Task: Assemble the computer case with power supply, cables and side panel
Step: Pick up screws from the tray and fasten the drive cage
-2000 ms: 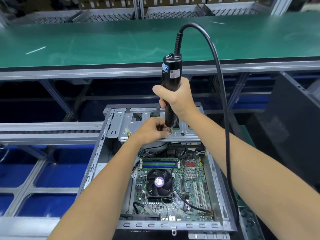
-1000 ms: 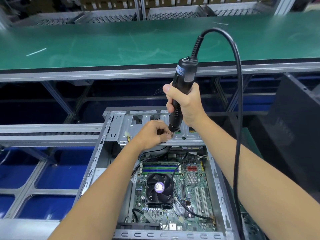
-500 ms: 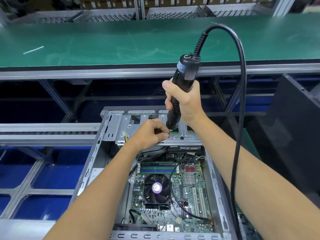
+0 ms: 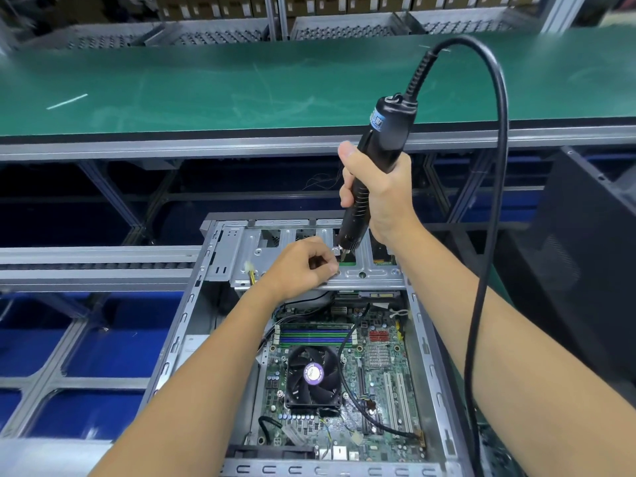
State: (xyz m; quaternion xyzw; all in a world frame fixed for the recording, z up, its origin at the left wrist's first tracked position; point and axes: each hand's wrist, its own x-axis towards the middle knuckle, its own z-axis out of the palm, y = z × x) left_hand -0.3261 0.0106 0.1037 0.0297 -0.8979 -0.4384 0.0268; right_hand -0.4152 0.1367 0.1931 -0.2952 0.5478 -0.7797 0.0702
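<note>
The computer case (image 4: 426,356) lies open on its side, just in front of a long green belt (image 4: 241,87), and we look straight down into it. The right hand (image 4: 382,197) is above the far end of the case, with its fingers wrapped tight around a black electric screwdriver (image 4: 373,173). The screwdriver leans a little, and its tip points down at the silver metal bracket (image 4: 309,256) that sits across the far end of the case. A thick black cord (image 4: 495,166) loops up from the top of the screwdriver and hangs down past the right side of the case. The left hand (image 4: 303,266) rests on the same bracket, right beside the screwdriver tip. Its fingers are curled in and its fingertips are squeezed together next to the tip, but whatever they pinch is too small to see. Deep inside the case, nearer than the bracket, lies the green board (image 4: 378,383) with a round black fan (image 4: 312,376) on it. A dark panel (image 4: 578,270) leans to the right of the case.
</note>
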